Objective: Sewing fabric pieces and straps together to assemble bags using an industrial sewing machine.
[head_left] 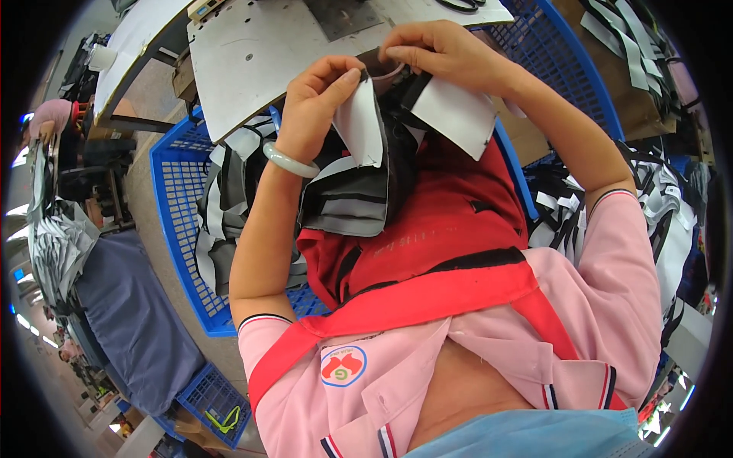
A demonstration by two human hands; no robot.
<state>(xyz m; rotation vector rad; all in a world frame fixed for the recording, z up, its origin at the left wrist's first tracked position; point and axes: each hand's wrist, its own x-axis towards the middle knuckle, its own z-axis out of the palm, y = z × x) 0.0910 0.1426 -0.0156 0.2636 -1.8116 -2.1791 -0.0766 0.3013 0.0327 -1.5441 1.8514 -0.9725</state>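
Over my lap, in front of the white worktable (237, 57), I hold a floppy black-and-white fabric piece (359, 126) with dark edging. My left hand (317, 95) pinches its upper left corner between thumb and fingers. A little higher and to the right, my right hand (443, 53) is closed in a pinch at the dark upper edge; its fingertips partly hide what is between them. A white flap (456, 113) hangs below the right hand. The lower part, a grey and black pouch-like section (347, 202), rests against my red apron (435, 244).
A blue plastic basket (179, 221) with grey and white fabric pieces stands at my left. Another blue basket (580, 57) is at the right, beside piles of black-and-white pieces (664, 206). Black-handled scissors (462, 5) lie at the table's far edge.
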